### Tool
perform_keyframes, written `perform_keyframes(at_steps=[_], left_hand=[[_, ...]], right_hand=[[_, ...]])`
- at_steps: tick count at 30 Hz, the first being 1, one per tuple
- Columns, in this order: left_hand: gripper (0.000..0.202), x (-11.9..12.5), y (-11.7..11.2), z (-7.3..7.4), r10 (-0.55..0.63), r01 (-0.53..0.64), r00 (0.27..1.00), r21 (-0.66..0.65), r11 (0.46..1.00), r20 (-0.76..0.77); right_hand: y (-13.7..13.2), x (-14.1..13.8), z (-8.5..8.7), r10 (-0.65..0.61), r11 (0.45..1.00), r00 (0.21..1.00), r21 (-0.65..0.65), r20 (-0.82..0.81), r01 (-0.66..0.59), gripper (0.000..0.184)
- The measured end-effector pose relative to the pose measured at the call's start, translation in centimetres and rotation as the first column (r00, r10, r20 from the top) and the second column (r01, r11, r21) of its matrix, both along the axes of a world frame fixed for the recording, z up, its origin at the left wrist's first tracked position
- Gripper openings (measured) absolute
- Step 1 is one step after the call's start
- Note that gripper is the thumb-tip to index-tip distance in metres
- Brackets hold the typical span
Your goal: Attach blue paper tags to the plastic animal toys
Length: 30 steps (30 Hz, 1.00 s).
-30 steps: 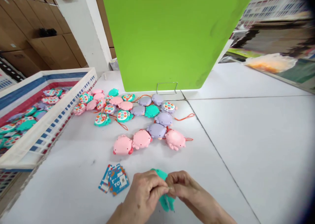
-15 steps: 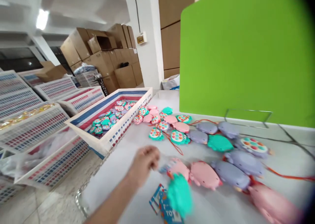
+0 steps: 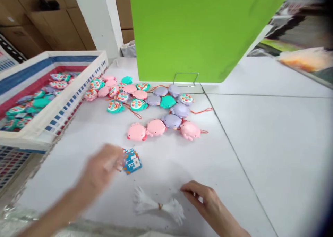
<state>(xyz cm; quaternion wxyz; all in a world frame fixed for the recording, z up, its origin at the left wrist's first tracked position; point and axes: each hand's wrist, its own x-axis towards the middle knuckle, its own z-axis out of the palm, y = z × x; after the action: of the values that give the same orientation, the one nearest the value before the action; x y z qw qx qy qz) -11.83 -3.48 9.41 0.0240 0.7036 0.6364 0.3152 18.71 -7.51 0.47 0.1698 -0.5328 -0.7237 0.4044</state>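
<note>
Just left of the card stack [image 3: 133, 163]: left hand [image 3: 102, 166], blurred, grip untellable. Near side of the stack: white strand bundle [image 3: 148, 205], presumably light, flexible, best held by its brown band [image 3: 160, 206]. Right of the stack: right hand [image 3: 206, 199], fingers [image 3: 191, 186] pinched together, nothing visible between.

The hands, together on a teal toy a second ago, are now apart and the toy is gone from between them. The left hand [image 3: 101, 167], blurred, is at the left edge of the printed cards [image 3: 133, 163]; the right hand [image 3: 204, 199] is beside a banded white bundle [image 3: 160, 206], newly in view.
</note>
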Motion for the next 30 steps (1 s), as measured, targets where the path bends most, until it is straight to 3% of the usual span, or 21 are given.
perform_keyframes(at_steps=[1,2,4,7,11,15,21,26,30], left_hand=[[0.022,2.7,-1.8,-2.9,-0.213,0.21,0.977,-0.097,0.973,-0.025],[0.021,5.1,-3.4,-5.4,-0.44,0.423,0.895,-0.177,0.889,-0.074],[0.032,9.0,-5.8,-9.2,-0.56,0.48,0.816,-0.374,0.794,-0.143],[0.014,11.2,-6.8,-11.5,-0.588,0.447,0.791,-0.497,0.744,-0.17],[0.017,11.0,-6.4,-10.7,-0.56,0.403,0.818,-0.56,0.724,-0.135],[0.017,11.0,-6.7,-9.5,-0.48,0.368,0.877,-0.616,0.697,-0.018],[0.02,11.0,-7.3,-9.8,-0.415,0.421,0.898,-0.563,0.711,0.148],[0.024,10.8,-7.7,-10.1,-0.417,0.406,0.903,-0.53,0.744,0.107],[0.027,10.6,-8.1,-10.6,-0.432,0.365,0.902,-0.523,0.771,-0.008]], right_hand=[[-0.5,0.0,-0.1,0.013,1.0,1.0,0.009,0.008,-0.013,0.023],[-1.0,0.1,-0.2,0.02,1.0,1.0,0.017,0.01,-0.021,0.023],[-1.9,0.3,-0.4,0.021,0.999,1.0,0.031,-0.003,-0.021,0.023],[-3.0,0.5,-0.9,0.014,0.999,0.999,0.044,-0.049,-0.012,0.021],[-3.7,-0.1,-1.5,0.005,0.994,0.997,0.11,-0.077,0.004,0.023],[-3.2,-0.9,-1.4,0.005,0.984,1.0,0.179,-0.004,-0.005,0.024],[-2.8,-1.1,-1.1,0.05,0.945,0.994,0.318,0.096,-0.079,0.025],[-3.0,-1.4,-1.2,0.034,0.879,0.982,0.462,0.188,-0.119,0.023],[-2.8,-1.0,-1.3,-0.069,0.854,0.974,0.518,0.216,-0.055,0.018]])
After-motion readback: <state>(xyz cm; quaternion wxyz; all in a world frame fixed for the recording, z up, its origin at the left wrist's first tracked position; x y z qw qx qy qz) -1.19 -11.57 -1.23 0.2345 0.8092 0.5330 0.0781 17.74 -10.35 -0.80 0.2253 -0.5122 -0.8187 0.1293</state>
